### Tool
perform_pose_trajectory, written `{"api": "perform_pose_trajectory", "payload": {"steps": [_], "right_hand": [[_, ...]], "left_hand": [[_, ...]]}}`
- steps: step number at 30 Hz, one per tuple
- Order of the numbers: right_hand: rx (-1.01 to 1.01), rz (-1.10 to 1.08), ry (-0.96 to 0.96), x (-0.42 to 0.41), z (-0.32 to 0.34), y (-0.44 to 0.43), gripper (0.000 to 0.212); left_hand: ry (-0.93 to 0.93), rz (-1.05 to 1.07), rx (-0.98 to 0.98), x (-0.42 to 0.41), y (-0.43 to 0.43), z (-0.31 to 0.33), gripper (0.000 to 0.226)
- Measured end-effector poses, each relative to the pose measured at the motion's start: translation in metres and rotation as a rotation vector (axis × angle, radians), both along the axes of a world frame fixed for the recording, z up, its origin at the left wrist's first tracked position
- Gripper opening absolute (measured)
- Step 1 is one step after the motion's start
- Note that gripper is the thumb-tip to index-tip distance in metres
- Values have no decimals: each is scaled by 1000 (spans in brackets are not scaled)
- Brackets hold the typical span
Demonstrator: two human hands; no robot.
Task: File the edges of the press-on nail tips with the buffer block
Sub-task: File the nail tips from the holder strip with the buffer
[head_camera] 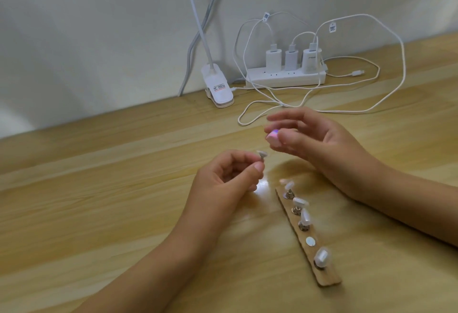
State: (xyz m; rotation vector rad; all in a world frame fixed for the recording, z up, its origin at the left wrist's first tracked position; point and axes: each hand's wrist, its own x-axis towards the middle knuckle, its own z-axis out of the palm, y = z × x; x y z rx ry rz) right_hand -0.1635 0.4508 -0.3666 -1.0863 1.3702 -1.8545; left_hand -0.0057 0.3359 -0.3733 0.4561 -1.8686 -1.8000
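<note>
The left hand (228, 179), raised just past the far end of the wooden strip (327, 279), pinches the small metal post of one nail tip (262, 153) between thumb and forefinger, the other fingers curled in. The right hand (319, 144), also beyond that far end, holds the pink buffer block (273, 138) between thumb and fingertips. The block sits close above the tip, though blur hides whether they touch.

Four more nail tips (321, 257) stand on posts along the strip, and one bare metal disc (310, 241) marks the empty place (probably where the held tip belongs).

The main risk, as I judge it, is the grip on that thin post. A sideways stroke with too much pressure could twist the tip round or pop it off its mount, and a loose tip would be hard to spot on the pale table (99, 201). The right forearm also crosses just beside the strip, so a wide stroke or a dropped wrist could knock the standing tips over or shove the strip askew.
</note>
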Motion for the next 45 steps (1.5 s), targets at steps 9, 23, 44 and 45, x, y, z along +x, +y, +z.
{"api": "perform_pose_trajectory", "payload": {"steps": [9,23,44,45], "right_hand": [[17,5,339,11,-1,5,24],[75,-20,355,11,-2,6,21],[87,-8,315,15,0,7,20],[73,-14,308,14,0,7,20]], "left_hand": [[11,-23,-22,1,-1,-2,6],[0,-34,-62,1,-2,-4,2],[-17,-38,-114,2,2,0,2],[-17,-39,-113,2,2,0,2]]}}
